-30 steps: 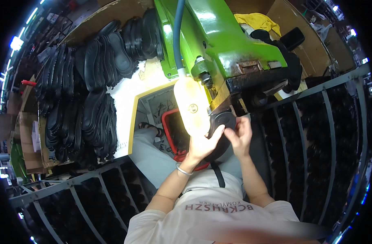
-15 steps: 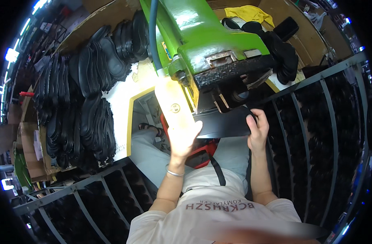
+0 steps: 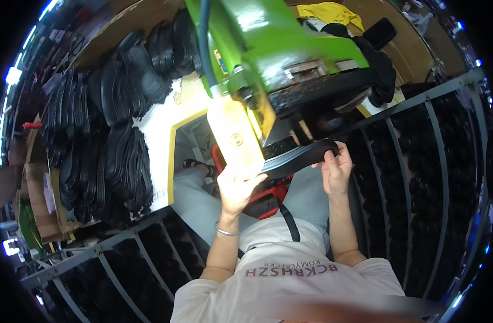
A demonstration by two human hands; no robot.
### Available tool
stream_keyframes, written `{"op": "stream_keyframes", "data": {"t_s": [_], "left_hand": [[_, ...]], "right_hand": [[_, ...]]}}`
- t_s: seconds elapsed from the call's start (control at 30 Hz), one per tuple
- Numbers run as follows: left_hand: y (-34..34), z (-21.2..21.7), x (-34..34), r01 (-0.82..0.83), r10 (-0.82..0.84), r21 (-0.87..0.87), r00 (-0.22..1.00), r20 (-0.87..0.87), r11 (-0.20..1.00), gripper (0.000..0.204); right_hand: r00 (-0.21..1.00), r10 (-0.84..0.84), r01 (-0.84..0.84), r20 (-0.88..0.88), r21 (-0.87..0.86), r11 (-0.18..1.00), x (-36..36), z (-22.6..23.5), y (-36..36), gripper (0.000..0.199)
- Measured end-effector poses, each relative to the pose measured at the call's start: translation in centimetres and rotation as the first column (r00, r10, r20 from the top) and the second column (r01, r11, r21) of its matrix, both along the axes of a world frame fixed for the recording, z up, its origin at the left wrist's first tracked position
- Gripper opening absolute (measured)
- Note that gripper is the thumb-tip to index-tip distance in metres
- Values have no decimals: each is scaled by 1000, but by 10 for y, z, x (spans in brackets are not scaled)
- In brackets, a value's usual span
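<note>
A black shoe sole [image 3: 300, 159] spans between my two hands, its edge turned up toward me, just below the head of a green machine [image 3: 284, 48]. My left hand [image 3: 236, 188] grips the sole's left end, thumb along the near side; a bright lamp [image 3: 235, 137] glares over it and hides some fingers. At the other end my right hand [image 3: 337, 168] is closed on the sole, thumb in front and fingers behind. Dark metal parts under the machine head stand close to the sole's far edge.
Stacks of black soles [image 3: 120, 91] fill the left of the table [image 3: 160, 132]. More black soles [image 3: 378, 70] and a yellow cloth [image 3: 332, 13] lie at the back right. Metal railings [image 3: 405, 156] run on both sides, with dark piles behind them. A red stool [image 3: 268, 199] shows below.
The sole has tilted from showing its broad flat face to showing its edge. Both hands have turned with it, the left moving slightly down and left.
</note>
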State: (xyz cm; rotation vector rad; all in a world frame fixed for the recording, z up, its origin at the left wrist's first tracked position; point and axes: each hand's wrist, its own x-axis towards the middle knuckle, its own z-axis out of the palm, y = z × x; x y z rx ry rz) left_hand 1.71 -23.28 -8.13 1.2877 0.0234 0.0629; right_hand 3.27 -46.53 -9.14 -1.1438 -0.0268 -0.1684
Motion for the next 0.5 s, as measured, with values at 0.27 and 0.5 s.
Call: {"op": "stream_keyframes", "data": {"t_s": [0.27, 0.5], "left_hand": [[-76, -11, -3, 56, -62, -88, 995, -73, 995, 21], [-24, -18, 0, -85, 93, 252, 995, -19, 964, 16]], "right_hand": [[975, -129, 158, -179, 157, 975, -24, -28, 45, 41], [926, -370, 379, 80, -200, 904, 64, 35, -66, 26]]}}
